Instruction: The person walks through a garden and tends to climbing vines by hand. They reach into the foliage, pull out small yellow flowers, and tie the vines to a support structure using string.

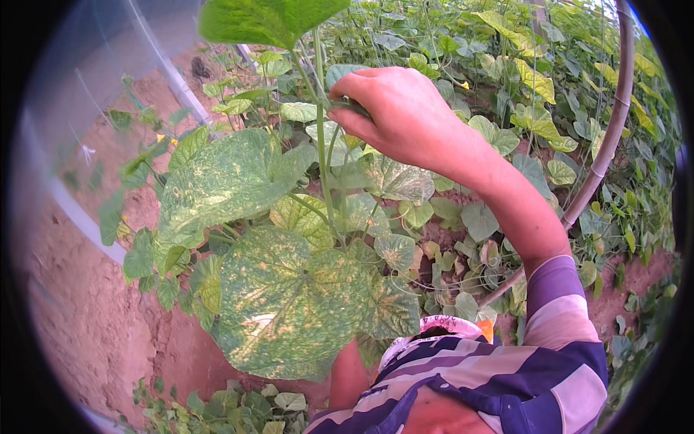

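Observation:
My right hand [393,111] is raised beside the upright stem [324,179] of a climbing vine that looks like cucumber. Between its thumb and fingers is a slim green plant part [351,105]; whether it is a stalk or a small fruit I cannot tell. A bright green leaf [271,19] hangs above the hand. Lower on the vine, a broad leaf [298,301] with yellow and pale blotches covers my left hand, which is out of view; only a bit of the left forearm [347,377] shows below it. Another mottled leaf [217,182] spreads to the left.
A bamboo pole [602,146] curves down at the right, before dense rows of vines [488,49]. Pale frame tubes [171,70] and translucent sheeting [70,81] stand on the left above bare reddish soil [92,304]. A printed white and pink bag [442,325] is at my waist.

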Demonstrator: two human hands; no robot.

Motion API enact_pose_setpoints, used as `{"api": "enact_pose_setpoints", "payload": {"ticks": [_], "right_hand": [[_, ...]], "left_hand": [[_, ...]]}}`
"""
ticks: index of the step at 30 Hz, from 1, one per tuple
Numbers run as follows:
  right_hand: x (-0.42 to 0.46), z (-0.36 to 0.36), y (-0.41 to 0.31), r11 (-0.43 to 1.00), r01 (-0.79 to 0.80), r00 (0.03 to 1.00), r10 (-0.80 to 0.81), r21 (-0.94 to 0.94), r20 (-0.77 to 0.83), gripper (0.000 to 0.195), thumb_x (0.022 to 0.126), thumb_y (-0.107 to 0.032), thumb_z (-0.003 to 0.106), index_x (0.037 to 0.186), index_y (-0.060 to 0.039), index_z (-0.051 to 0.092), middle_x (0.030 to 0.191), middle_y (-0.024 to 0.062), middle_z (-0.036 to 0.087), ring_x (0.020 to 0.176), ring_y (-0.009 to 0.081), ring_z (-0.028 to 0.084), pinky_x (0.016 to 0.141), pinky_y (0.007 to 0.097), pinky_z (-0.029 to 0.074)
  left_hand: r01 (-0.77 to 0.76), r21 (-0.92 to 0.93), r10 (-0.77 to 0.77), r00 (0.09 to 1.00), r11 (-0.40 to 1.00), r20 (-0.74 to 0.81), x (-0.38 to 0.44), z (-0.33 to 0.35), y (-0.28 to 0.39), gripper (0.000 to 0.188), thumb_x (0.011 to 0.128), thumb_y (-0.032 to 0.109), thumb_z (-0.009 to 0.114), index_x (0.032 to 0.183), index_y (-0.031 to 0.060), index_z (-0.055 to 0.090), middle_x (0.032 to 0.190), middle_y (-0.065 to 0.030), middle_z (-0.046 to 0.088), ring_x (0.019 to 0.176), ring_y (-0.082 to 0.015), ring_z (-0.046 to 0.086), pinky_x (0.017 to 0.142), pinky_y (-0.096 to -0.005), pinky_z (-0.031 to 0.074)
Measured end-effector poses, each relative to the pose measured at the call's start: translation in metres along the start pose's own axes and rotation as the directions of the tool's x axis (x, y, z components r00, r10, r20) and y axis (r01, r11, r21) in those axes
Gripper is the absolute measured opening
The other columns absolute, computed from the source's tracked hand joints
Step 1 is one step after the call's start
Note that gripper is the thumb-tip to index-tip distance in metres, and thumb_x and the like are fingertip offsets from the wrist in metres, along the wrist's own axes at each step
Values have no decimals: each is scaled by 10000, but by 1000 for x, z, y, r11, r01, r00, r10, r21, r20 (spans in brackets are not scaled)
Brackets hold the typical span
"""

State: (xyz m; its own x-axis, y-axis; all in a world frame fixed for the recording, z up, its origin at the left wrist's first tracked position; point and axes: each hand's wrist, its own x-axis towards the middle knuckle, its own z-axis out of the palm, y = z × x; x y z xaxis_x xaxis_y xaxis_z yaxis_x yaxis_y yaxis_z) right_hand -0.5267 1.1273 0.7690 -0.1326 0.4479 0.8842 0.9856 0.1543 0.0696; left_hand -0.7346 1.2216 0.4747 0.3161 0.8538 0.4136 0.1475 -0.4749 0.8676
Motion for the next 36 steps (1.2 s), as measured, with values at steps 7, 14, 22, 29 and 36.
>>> {"api": "enact_pose_setpoints", "payload": {"ticks": [7, 14, 22, 29, 36], "right_hand": [[10, 6, 1, 999, 37, 999, -37, -36, 4, 212, 868, -200, 633, 822, 7, 634, 709, 192, 659, 709, 410, 678, 647, 520, 552], [45, 14, 26, 921, 96, 942, -207, -379, -264, 128, 835, -123, 625, 801, 0, 627, 676, 179, 661, 564, 336, 654, 494, 447, 522], [-71, -88, 94, 748, -310, 943, 319, 587, 92, 223, 983, -272, 662, 959, -51, 639, 678, 4, 604, 524, 82, 549, 459, 246, 419], [-355, 69, -2, 175, -840, 464, -260, 514, 847, 339, 1001, -298, 688, 1156, 4, 694, 910, 59, 706, 794, 144, 650, 692, 310, 527], [-565, 157, -103, 534, -836, 20, -197, 124, 980, 281, 915, -206, 623, 1054, 0, 752, 949, 178, 749, 891, 326, 729, 814, 431, 562]], "left_hand": [[-14, -28, 14, 1000, 999, -26, -5, 0, -1, 284, 1063, 219, 543, 1206, -14, 621, 972, -96, 710, 822, -127, 639, 746, -313, 529], [-8, -53, 5, 999, 999, -43, 1, -8, 7, 278, 1057, 196, 546, 1194, -32, 625, 924, -91, 716, 756, -122, 635, 698, -295, 528], [-29, -104, 25, 999, 994, -39, 24, 15, -1, 271, 1051, 171, 549, 1181, -53, 629, 868, -85, 723, 681, -116, 630, 643, -275, 528], [51, -49, -50, 999, 998, 21, 51, -14, -10, 322, 1037, 263, 638, 1196, -16, 651, 892, -68, 722, 755, -109, 632, 698, -260, 519], [38, -200, -10, 990, 979, 140, 81, -10, -24, 267, 1060, 205, 590, 1151, -34, 665, 1010, -117, 705, 944, -217, 696, 744, -319, 579]]}}
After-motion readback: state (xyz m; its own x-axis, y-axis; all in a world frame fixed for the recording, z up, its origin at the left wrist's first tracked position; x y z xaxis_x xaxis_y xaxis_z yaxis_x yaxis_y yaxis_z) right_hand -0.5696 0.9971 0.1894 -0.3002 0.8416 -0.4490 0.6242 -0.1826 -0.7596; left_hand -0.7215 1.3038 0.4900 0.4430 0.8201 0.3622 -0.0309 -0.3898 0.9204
